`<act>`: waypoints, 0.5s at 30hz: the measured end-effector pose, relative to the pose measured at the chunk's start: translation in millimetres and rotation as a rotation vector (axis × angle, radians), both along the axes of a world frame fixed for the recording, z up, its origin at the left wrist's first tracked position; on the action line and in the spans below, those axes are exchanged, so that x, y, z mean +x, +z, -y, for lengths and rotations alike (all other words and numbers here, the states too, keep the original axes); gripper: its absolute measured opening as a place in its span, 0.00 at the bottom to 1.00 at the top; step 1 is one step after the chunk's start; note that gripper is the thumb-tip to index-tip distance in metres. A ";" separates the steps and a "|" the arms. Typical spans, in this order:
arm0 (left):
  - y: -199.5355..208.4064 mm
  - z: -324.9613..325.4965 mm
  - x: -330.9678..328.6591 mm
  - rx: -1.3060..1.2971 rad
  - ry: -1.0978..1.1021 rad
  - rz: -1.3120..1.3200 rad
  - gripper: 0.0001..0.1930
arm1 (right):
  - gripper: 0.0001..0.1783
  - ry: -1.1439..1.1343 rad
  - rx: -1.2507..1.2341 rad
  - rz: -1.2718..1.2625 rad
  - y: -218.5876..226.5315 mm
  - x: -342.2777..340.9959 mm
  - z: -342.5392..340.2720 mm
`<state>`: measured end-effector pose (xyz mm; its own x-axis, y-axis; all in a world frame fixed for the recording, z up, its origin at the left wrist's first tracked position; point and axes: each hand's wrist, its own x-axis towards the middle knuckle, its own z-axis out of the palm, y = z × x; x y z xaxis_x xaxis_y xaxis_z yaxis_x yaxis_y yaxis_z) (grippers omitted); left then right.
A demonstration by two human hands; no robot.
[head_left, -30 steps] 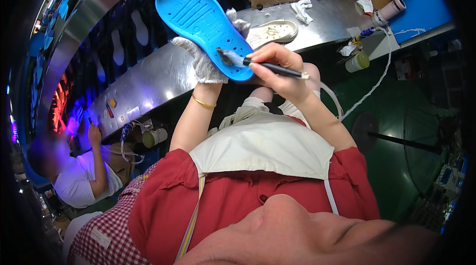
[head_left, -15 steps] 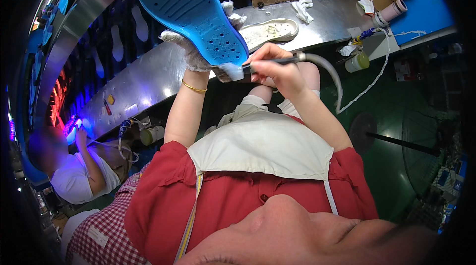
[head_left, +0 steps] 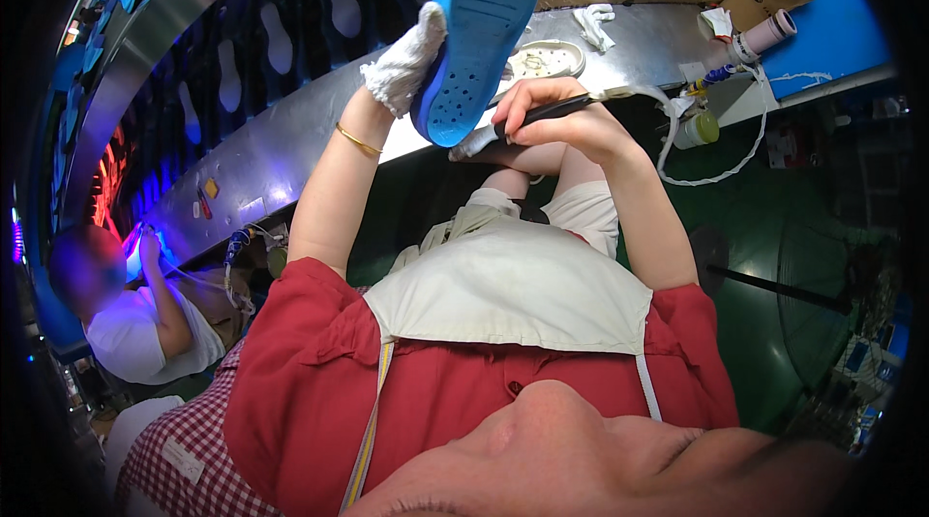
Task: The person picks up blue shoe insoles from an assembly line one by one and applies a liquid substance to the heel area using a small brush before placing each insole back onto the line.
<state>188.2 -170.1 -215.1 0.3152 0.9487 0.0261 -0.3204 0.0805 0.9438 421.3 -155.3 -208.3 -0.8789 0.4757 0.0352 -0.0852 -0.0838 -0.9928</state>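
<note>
Above the lap, before a curved metal bench (head_left: 290, 144): one blue sole (head_left: 479, 28), tread side toward the camera, held upright and tilted. Left hand (head_left: 406, 67), in a white glove, was closed around the sole's edge from behind. Right hand (head_left: 552, 115), bare, was closed on a dark-handled brush (head_left: 523, 120) with its pale tip at the sole's lower end, touching or just short of it; which, could not be told. Step judged: working the brush along the heel rim. Next move would call for a steady left grip and a light, even stroke following the curved edge.

Bench carried a white insole (head_left: 542, 60), a crumpled rag (head_left: 595, 21), a small bottle (head_left: 697, 128), and a white cord (head_left: 721, 168) looping off it. Floor was green. A co-worker (head_left: 145, 323) in white sat at far left under violet light.
</note>
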 end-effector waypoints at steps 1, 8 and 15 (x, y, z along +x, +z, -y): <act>3.7 0.3 3.3 -0.001 0.000 0.000 0.48 | 0.05 -0.067 0.038 -0.047 0.7 -1.3 2.2; -9.7 -16.9 -4.4 -0.316 0.085 -0.152 0.35 | 0.04 -0.102 0.483 0.084 -4.6 -11.9 1.2; 3.3 -12.7 -3.0 -0.370 0.114 -0.219 0.36 | 0.06 -0.192 0.337 -0.054 -8.0 -12.7 -13.7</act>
<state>185.2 -157.4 -211.8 0.1681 0.9105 -0.3779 -0.1422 0.4017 0.9047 408.7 -141.6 -216.3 -0.7676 0.5853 0.2613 -0.1207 0.2684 -0.9557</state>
